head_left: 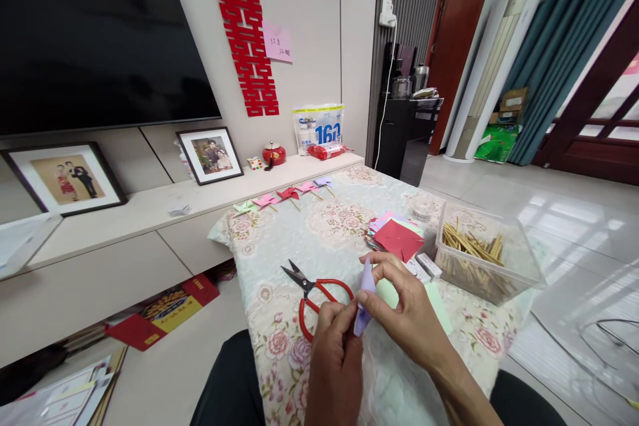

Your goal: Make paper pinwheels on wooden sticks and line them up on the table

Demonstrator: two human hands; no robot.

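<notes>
Between my two hands is a piece of purple paper (368,283), folded and seen nearly edge-on. My left hand (335,339) pinches its lower left edge. With thumb and fingers, my right hand (407,299) grips the upper part from the right. Red-handled scissors (319,293) lie on the tablecloth just left of the paper, blades apart and partly behind my left hand. Light green paper (439,306) lies beneath my right hand. Beyond it sits a stack of coloured paper squares (399,238), a red one on top.
A clear plastic box (486,283) of thin sticks (472,244) stands at the right. Small white boxes (428,266) and a tape roll (423,208) are beside it. Several paper pinwheels (288,195) line the far edge of the flowered tablecloth (279,319), before a white cabinet (114,256).
</notes>
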